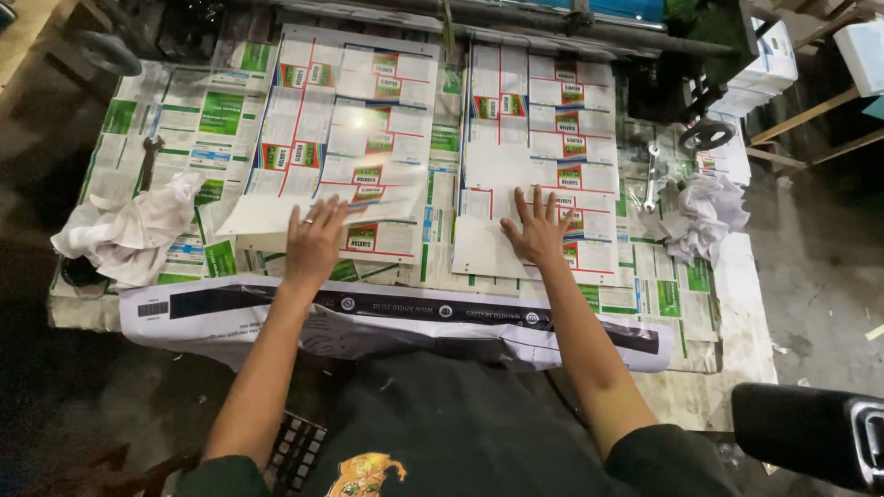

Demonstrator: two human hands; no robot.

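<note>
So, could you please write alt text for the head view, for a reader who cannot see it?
Seen from above, a person presses the left hand and right hand, both flat and open, on two printed sheets lying side by side on a paper-covered table. Crumpled white cloths lie at both sides, with a wrench near the right one.

Left sheet [345, 138]: white, printed with red and green label blocks, laid flat on the table.
Right sheet [543, 138]: same colours, placed just beside.
Boxes [769, 60]: white, stacked at top right.
</note>
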